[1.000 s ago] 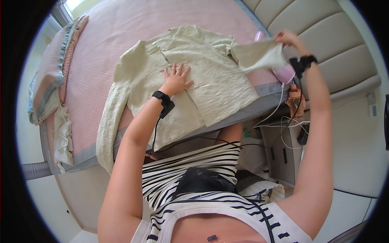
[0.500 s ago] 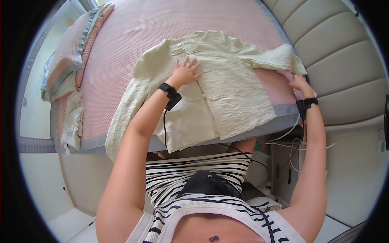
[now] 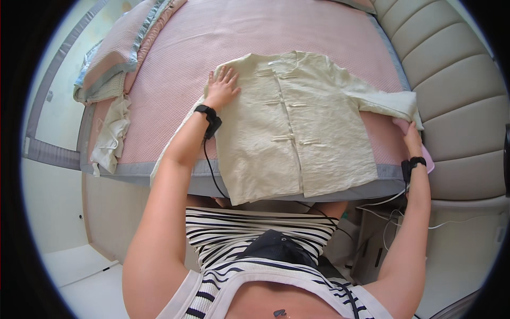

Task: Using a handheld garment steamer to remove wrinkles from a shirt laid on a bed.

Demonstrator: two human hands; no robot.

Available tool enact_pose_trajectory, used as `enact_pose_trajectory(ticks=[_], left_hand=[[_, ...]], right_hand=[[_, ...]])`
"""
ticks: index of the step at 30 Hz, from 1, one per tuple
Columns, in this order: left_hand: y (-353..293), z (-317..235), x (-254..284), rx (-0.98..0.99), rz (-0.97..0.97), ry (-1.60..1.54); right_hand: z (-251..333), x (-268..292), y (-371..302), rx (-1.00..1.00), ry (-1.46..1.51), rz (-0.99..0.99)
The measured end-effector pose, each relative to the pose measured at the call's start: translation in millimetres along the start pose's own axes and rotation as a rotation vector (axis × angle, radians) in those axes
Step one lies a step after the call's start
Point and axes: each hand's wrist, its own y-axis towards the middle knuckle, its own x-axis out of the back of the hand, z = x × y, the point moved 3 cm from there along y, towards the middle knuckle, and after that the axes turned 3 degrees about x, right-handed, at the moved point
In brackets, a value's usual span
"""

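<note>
A cream jacket point(image 3: 260, 143) with knotted cloth fastenings lies front up on the bed, its lower hem reaching the near edge. My left hand point(image 3: 223, 89) rests flat on its left shoulder area, fingers spread. The sleeve on the right stretches out toward the padded headboard. By that sleeve's end my right hand point(image 3: 412, 139) is closed round a smooth pink handheld device point(image 3: 429, 160). One pink end touches the cuff, and my fingers and wrist hide much of the device, so its exact kind cannot be told.
Pink quilted bedding point(image 3: 170, 80) with a grey border covers the bed. A folded quilt point(image 3: 109, 66) and a crumpled white cloth point(image 3: 112, 135) lie at the left. The beige headboard point(image 3: 462, 106) bounds the right side. White cords point(image 3: 380, 202) hang by a bedside cabinet.
My left hand has moved from the jacket's middle to its left shoulder. The jacket's front now lies flatter, with both halves meeting. My right hand stays by the right cuff with the pink device.
</note>
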Motion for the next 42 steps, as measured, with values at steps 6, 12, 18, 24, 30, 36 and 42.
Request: enact_pose_trajectory(ticks=[6, 12, 18, 24, 30, 36, 42], left_hand=[[11.5, 51.1, -55.3, 0.112, 0.094, -0.128], [39.4, 39.2, -36.0, 0.077, 0.167, -0.310], [-39.0, -28.7, 29.5, -0.273, 0.096, -0.254], [-142.7, -76.7, 0.6, -0.430, 0.053, -0.341], [-155.7, -77.4, 20.5, -0.540, 0.044, -0.519], [-191.6, 51.9, -18.5, 0.243, -0.189, -0.558], [-240.6, 154.2, -106.0, 0.453, -0.002, -0.658]], right_hand=[[13.7, 37.6, -30.0, -0.074, 0.190, 0.281], [-32.4, 73.3, -85.5, -0.213, 0.290, 0.419], [-47.8, 91.8, -163.3, -0.104, 0.266, 0.114], [-1.3, 105.7, -227.4, -0.077, 0.696, 0.017], [69.9, 154.9, -270.7, -0.083, 1.158, 0.008], [131.1, 235.9, -355.0, -0.001, 1.366, -0.083], [157.2, 271.1, -416.0, 0.075, 1.443, -0.179]])
